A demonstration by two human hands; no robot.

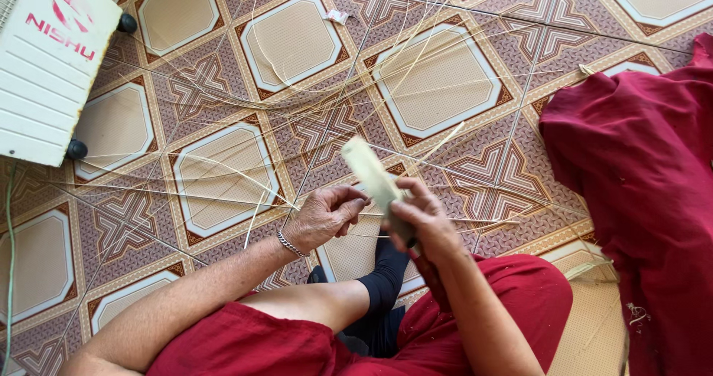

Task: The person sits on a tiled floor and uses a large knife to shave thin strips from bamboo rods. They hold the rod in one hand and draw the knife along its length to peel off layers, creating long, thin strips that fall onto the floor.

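Note:
My right hand [423, 216] is closed around the handle of a knife with a broad pale blade [369, 169] that points up and to the left. My left hand [327, 214] sits just left of the blade, fingers curled, pinching a thin pale strip [245, 183] that runs off to the left over the floor. A silver bracelet [290, 244] circles my left wrist. I sit cross-legged in red trousers [520, 287] with a dark sock [386, 276] on one foot.
Many long thin pale strips [416, 57] lie fanned over the patterned tile floor [438, 86]. A white slatted box on black castors [48, 64] stands at the upper left. A heap of red cloth [639, 175] lies at the right.

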